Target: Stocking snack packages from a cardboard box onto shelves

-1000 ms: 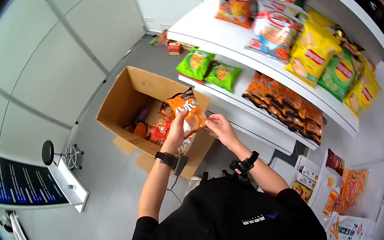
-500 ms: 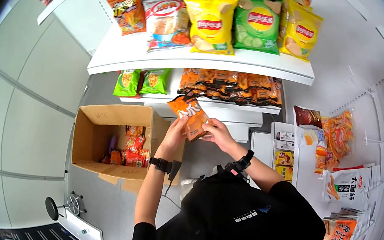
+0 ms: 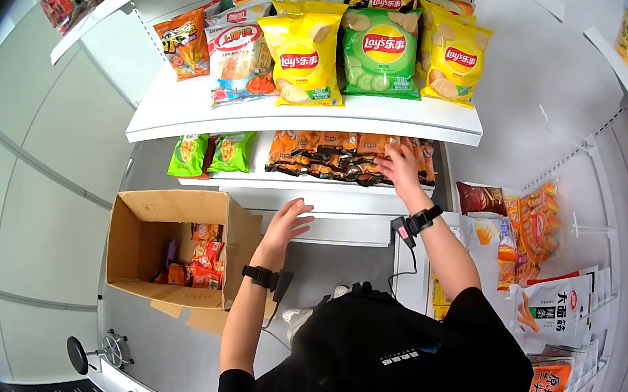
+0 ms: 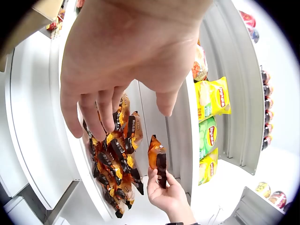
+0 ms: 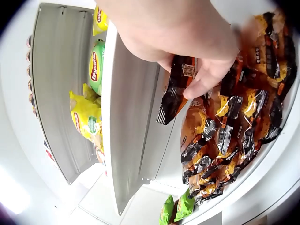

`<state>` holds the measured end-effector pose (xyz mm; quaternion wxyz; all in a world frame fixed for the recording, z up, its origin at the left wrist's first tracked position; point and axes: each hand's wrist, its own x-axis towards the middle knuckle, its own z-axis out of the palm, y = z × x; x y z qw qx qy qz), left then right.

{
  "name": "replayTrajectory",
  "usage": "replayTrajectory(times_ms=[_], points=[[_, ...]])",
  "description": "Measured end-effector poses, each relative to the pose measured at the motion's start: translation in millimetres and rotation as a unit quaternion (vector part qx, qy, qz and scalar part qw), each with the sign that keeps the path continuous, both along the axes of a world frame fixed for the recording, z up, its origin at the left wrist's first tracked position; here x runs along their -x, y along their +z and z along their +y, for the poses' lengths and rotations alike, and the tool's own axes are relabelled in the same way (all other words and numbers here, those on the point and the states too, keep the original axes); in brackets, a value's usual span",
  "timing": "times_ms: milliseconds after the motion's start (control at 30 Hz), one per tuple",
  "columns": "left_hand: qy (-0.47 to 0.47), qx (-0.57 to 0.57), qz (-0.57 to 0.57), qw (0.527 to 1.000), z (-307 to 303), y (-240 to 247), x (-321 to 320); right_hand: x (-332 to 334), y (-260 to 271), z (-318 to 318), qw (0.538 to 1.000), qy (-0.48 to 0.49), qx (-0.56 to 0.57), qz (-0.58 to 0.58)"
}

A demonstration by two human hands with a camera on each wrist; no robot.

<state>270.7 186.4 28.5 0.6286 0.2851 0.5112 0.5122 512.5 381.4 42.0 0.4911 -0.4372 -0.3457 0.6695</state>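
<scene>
An orange and black snack bag [image 4: 157,159] is pinched in the right hand [image 5: 187,42], between thumb and fingers. In the head view this right hand [image 3: 402,172] is at the lower shelf, over rows of similar orange bags [image 3: 319,153]. The bag's black end [image 5: 171,101] hangs beside the packed rows in the right wrist view. My left hand [image 3: 285,228] hovers in front of the shelf, holding nothing. Its fingers look relaxed and fairly straight in the left wrist view, with the left hand [image 4: 126,61] above the rows.
A cardboard box [image 3: 159,287] with red and orange packets stands on the floor at left. Two green bags [image 3: 232,152] sit at the lower shelf's left end. Large chip bags [image 3: 383,50] stand on the shelf [image 3: 308,121] above. More snacks hang at right [image 3: 536,225].
The left hand has let go of the orange bag. My right hand has carried it forward and right to the lower shelf, while the view has turned toward the shelves.
</scene>
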Motion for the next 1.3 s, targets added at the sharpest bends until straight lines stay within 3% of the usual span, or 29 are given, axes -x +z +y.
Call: replayTrajectory(times_ms=[200,367,600,1033,1300], points=[[0.047,0.003,-0.005,0.999,-14.5,-1.0,11.9,5.0,-6.4,34.0,0.999,0.035,0.018,-0.008],[0.076,0.007,-0.007,0.997,-26.3,4.6,19.0,4.2,-14.9,39.0,0.993,0.044,0.052,-0.097],[0.074,0.008,-0.007,0.997,-25.5,-3.3,24.5,-4.4,-2.3,34.3,0.989,0.048,0.049,-0.127],[0.046,0.013,-0.012,0.999,-15.2,-9.6,24.5,-12.7,-36.6,37.0,0.995,0.040,0.068,0.063],[0.046,0.018,-0.016,0.999,-19.0,-15.2,27.8,-10.6,-45.8,31.1,0.994,0.039,0.060,0.080]])
